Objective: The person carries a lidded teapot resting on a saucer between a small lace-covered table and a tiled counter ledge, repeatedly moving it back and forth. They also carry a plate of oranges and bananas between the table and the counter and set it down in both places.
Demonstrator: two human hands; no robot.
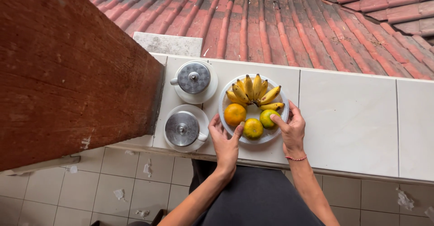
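On white tiled ledge (352, 117), w/ roof tiles (289, 22) beyond, person's hands are gripping a clear plate (224, 96) of bananas (254, 92) & 3 oranges (235, 114). Left hand (224, 142) is cupping near-left rim, fingers spread; right hand (291, 127) is holding right rim, forefinger touching greenish orange (267, 116). Two lidded cups (182, 129) are sitting just left of the plate.

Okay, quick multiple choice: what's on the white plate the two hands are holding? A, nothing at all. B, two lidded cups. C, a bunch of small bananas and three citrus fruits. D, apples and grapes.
C: the plate carries a bunch of small bananas at its far side and three round citrus fruits nearer the person, with the left hand and right hand on its near rim.
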